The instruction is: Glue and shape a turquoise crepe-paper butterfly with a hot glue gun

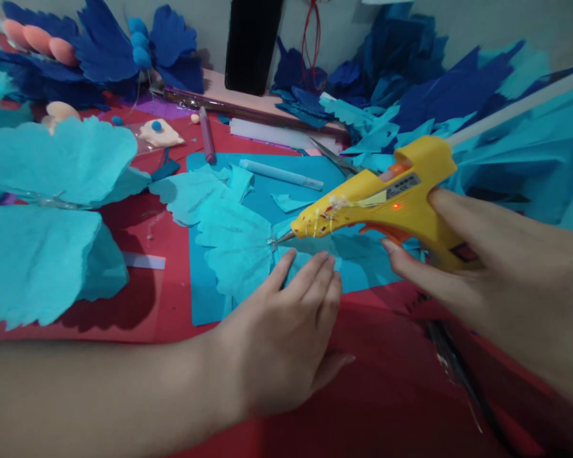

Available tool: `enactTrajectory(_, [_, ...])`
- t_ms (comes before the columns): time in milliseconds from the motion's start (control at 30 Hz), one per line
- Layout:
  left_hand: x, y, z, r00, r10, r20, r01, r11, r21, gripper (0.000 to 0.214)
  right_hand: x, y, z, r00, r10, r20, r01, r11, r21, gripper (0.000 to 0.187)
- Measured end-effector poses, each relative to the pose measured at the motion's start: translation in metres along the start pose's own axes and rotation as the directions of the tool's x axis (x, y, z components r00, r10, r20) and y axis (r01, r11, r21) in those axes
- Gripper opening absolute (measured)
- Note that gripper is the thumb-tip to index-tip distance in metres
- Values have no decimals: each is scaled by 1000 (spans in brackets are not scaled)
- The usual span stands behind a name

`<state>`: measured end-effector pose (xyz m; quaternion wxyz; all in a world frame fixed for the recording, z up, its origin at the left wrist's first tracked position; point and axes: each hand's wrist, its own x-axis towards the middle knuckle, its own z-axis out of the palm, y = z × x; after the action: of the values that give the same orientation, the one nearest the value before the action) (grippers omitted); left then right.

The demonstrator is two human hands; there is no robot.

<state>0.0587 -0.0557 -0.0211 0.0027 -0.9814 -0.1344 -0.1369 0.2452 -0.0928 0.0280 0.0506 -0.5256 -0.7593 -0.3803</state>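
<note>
My right hand [482, 267] grips a yellow hot glue gun [386, 200], index finger on its orange trigger, its red light on. The nozzle tip touches the gathered base of a light blue crepe paper petal [233, 245] lying on a blue paper sheet [205, 299]. My left hand [286, 331] lies flat with fingers stretched out, fingertips pressing the paper just right of the nozzle. It holds nothing.
Large light blue crepe petals [42, 210] lie at the left on the red surface [391, 394]. Dark blue paper flowers [105, 51] and scraps [410, 83] pile at the back. Scissors [337, 162], a glue stick [281, 175], a purple pen [207, 135] and the gun's cord [458, 369] are nearby.
</note>
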Motion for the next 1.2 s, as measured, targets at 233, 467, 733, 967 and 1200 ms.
enactTrajectory(233, [-1,0,0,1000,6,-9,-6,1000,0,57,-1,-2,-3,999,23,31,-24,1000,12,26])
enactTrajectory(467, [0,0,0,1000,2,-5,-2,1000,12,56,-1,-1,0,999,7,-32,-6,1000,21,22])
enactTrajectory(733, [0,1,-1,1000,3,10,-3,1000,1,56,2,0,-1,999,25,48,-26,999,21,20])
enactTrajectory(967, [0,0,0,1000,4,3,-4,1000,-3,57,2,-1,4,997,27,-74,-30,999,-42,23])
enactTrajectory(1200, [-1,0,-1,1000,2,1,-2,1000,15,56,2,-1,2,989,149,22,-149,989,0,33])
